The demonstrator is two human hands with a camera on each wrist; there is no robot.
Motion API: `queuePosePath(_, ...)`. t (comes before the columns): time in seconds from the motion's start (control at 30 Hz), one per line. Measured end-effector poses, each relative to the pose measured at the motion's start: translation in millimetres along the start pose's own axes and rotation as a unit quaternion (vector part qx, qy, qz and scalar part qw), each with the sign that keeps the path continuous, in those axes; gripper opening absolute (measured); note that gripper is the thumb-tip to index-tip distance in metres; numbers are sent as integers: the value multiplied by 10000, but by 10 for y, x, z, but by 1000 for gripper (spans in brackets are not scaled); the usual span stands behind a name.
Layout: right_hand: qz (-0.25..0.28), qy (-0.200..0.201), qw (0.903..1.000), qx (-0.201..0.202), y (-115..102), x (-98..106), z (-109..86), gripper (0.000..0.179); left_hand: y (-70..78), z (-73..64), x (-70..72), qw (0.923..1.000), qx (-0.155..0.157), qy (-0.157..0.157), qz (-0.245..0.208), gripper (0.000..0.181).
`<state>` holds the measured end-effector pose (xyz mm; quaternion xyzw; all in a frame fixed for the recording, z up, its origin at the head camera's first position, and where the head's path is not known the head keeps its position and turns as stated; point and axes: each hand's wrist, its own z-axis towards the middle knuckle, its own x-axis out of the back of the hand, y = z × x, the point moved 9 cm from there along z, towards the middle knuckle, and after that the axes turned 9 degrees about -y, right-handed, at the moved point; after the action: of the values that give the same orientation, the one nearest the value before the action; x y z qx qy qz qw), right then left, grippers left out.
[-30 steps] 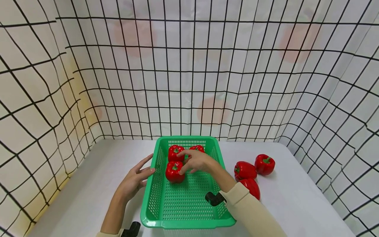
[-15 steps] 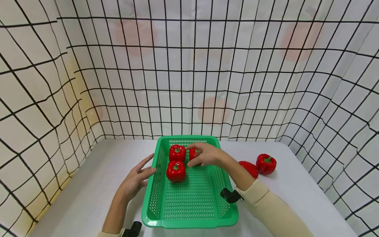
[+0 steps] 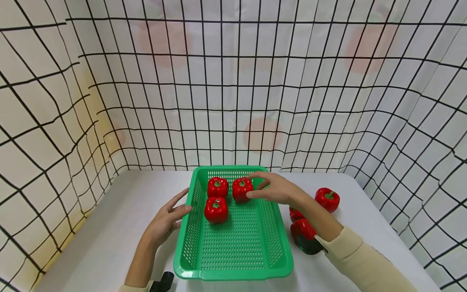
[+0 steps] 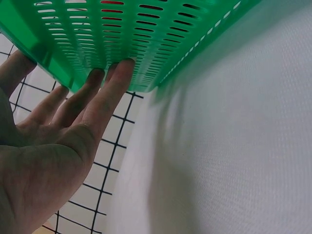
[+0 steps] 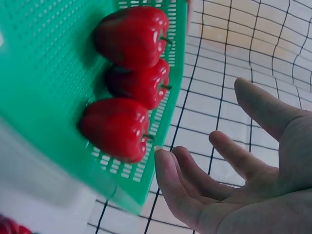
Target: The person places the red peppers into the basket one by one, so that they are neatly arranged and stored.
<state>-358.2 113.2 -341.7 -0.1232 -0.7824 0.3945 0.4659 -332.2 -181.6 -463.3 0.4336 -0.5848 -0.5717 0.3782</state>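
A green plastic basket (image 3: 233, 275) stands on the white table with three red bell peppers inside. Two of these sit along its left side, a rear bell pepper (image 3: 217, 187) and a nearer bell pepper (image 3: 216, 210); another bell pepper (image 3: 241, 190) is at the back right. My left hand (image 3: 165, 225) touches the basket's left side, its extended fingers (image 4: 109, 95) against the perforated outer wall and the thumb at the rim. Over the right rim my right hand (image 3: 275, 187) is spread and holds nothing, fingertips close beside the back right pepper.
Right of the basket lie more bell peppers: one at the back (image 3: 327, 199), and a nearer pepper (image 3: 303, 230) partly hidden by my right forearm and wrist camera. Black wire mesh (image 3: 237, 109) over white sheeting surrounds the table at the back and sides.
My right hand has moved right, from among the peppers to the basket's right rim, uncovering the back right pepper. My left hand stays at the left side.
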Motion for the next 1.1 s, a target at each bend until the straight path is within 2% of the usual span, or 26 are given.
queuePosePath(0.23,-444,229,9986,-188,214,163,-226,67,-4,6,-6,10000,18,-27,-47,71)
queuePosePath(0.47,-655,391,9966,-312,437,274,-386,66,6,-13,4,10000,13,30,-5,70)
queuePosePath(0.7,-554,430,9959,-573,735,292,-551,62,3,-6,-9,10000,32,1,7,70)
queuePosePath(1.1,-973,837,9896,-643,1077,314,-806,57,-3,-1,-10,10000,35,-7,4,71)
